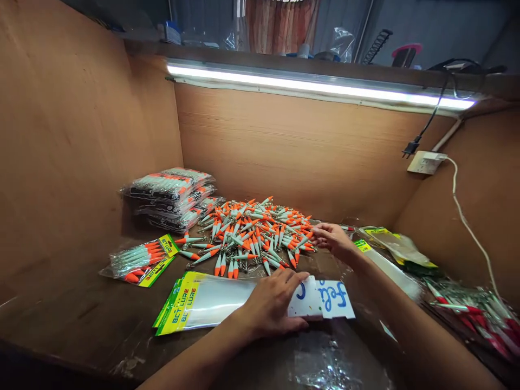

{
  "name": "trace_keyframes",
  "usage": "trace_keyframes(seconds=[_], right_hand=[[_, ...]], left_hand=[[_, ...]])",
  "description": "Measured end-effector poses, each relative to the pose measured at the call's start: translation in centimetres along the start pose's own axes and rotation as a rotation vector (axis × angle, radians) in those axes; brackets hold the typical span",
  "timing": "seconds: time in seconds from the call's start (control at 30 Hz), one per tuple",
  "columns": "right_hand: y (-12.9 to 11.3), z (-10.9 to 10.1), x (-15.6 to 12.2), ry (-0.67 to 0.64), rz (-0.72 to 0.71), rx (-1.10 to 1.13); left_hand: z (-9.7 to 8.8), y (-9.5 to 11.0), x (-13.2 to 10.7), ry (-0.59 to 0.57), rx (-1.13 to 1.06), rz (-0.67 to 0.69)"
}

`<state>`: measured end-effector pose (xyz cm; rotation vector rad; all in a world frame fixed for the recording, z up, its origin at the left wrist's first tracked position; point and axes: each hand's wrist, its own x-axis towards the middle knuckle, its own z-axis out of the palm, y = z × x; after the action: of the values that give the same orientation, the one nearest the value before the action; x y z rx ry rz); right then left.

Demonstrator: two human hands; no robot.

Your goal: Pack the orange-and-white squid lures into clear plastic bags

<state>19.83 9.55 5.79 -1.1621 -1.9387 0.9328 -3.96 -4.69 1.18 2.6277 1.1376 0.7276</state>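
My left hand [278,303] grips a white block [305,304] with blue handwriting, thumb on the near side and fingers over the far side. A white card [335,299] with blue lettering sticks out from the block's right end. To the left, the block meets a stack of clear plastic bags [221,300] with yellow-green "BCT LURE" headers. My right hand [335,241] reaches to the right edge of a heap of orange and pale fishing lures [255,235]. Its fingers are loosely bent and slightly apart, with the tips at the lures.
Packed lure bundles [173,197] are stacked at the back left. A filled lure pack [142,260] lies in front of them. Empty bags [398,249] and red-and-white lures [475,311] lie at right. A white cable [467,216] hangs from the wall socket [424,162].
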Motion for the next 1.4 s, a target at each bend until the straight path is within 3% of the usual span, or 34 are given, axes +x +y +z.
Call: trace_keyframes(seconds=[0.13, 0.2, 0.27, 0.33, 0.43, 0.53, 0.7, 0.77, 0.87, 1.0, 1.1, 1.2, 1.3, 1.4], right_hand=[[2.5, -2.6, -4.6, 0.060, 0.076, 0.340], [3.0, -2.8, -6.0, 0.030, 0.104, 0.347], [2.8, -2.4, -6.9, -0.034, 0.069, 0.227], [2.2, -1.3, -7.4, -0.078, -0.057, 0.006], [0.9, 0.5, -7.9, 0.023, -0.324, -0.385], [-0.2, 1.8, -8.6, 0.085, -0.476, -0.585], [-0.8, 0.7, -9.2, -0.205, -0.471, -0.559], [-1.0, -0.3, -8.5, -0.308, -0.423, -0.480], [-1.7, -0.3, -5.6, -0.271, -0.320, -0.368], [-3.3, 4.3, 0.4, -0.213, -0.136, -0.584], [-4.1, 8.9, 4.4, -0.193, -0.103, -0.647], [-4.1, 12.0, 6.5, -0.179, -0.069, -0.699], [-3.7, 12.9, 7.0, -0.166, -0.058, -0.709], [-3.7, 11.9, 6.8, -0.122, -0.063, -0.662]], left_hand=[[-0.3, -1.2, 0.3, 0.145, -0.003, -0.129], [-0.5, -1.7, 0.5, 0.192, 0.003, -0.160], [-0.6, -2.0, 0.8, 0.210, 0.001, -0.161], [-0.7, -2.0, 1.0, 0.216, 0.011, -0.147], [-0.7, -1.7, 1.1, 0.220, 0.045, -0.140], [-0.6, -1.1, 0.9, 0.183, 0.054, -0.131], [-0.2, -0.4, 0.6, 0.082, 0.051, -0.102], [0.0, -0.3, 0.6, 0.048, 0.071, -0.097], [0.1, -0.2, 0.4, 0.003, 0.085, -0.064], [0.3, 0.3, 0.3, -0.082, 0.058, 0.077], [0.3, 0.5, 0.3, -0.121, 0.072, 0.136], [0.2, 0.5, 0.3, -0.119, 0.094, 0.151], [0.1, 0.4, 0.2, -0.103, 0.104, 0.145], [0.0, 0.4, 0.1, -0.102, 0.098, 0.146]])
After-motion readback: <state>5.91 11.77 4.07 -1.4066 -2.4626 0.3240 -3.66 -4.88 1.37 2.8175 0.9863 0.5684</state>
